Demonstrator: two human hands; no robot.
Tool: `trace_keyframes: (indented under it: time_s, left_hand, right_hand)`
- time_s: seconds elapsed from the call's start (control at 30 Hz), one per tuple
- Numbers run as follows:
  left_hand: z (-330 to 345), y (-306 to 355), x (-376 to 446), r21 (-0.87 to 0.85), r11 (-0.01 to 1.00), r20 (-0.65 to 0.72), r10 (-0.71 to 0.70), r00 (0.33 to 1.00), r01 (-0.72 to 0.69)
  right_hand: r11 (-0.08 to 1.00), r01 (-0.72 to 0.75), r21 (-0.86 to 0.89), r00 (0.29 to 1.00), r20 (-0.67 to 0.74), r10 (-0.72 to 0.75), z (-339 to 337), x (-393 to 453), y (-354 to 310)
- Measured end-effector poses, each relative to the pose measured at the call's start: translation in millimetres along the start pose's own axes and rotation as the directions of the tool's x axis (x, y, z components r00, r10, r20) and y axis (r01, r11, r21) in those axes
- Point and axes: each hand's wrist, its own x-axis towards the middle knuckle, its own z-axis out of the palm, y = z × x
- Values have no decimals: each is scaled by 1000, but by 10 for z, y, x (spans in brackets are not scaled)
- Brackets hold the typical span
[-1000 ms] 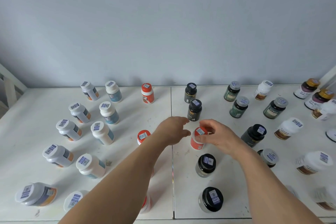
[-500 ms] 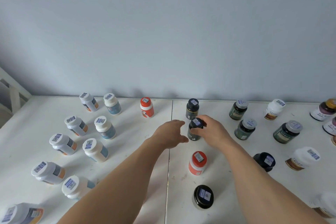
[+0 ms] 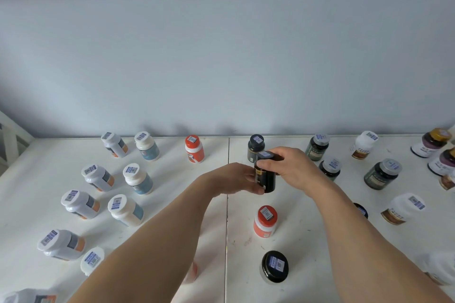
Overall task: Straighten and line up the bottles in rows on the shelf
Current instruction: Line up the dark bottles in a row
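Observation:
A small black bottle [image 3: 268, 177] with a barcode sticker on its cap is held between both hands near the middle of the white shelf [image 3: 172, 179]. My right hand [image 3: 293, 167] grips its cap and upper body from the right. My left hand [image 3: 236, 179] holds its lower body from the left. Just behind it stands another black bottle [image 3: 255, 146] by the wall. In front stand a red-capped bottle [image 3: 265, 221] and a black-lidded jar [image 3: 274, 267]. A further red bottle [image 3: 194, 148] stands by the wall.
Two rows of white bottles [image 3: 134, 178] run down the left half of the shelf. Dark green bottles [image 3: 380, 174], white bottles [image 3: 403, 208] and purple gold-capped bottles [image 3: 430, 141] stand scattered on the right. A seam [image 3: 227, 229] splits the shelf; the blue wall closes the back.
My right hand left the red-capped bottle and took the black bottle further back. My left hand closed in on that bottle too. The view tilted up toward the wall.

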Motion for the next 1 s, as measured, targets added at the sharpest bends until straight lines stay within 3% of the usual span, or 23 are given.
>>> trace_keyframes:
  time_s: [0.7, 1.0]
  left_hand:
    - [-31, -81, -11, -63, 998, 44, 23, 999, -20]
    - [30, -78, -38, 20, 1000, 27, 7, 1000, -7]
  right_hand:
    - [996, -7, 86, 1000, -9, 8, 47, -98, -68]
    - [995, -23, 101, 999, 27, 21, 95, -130, -15]
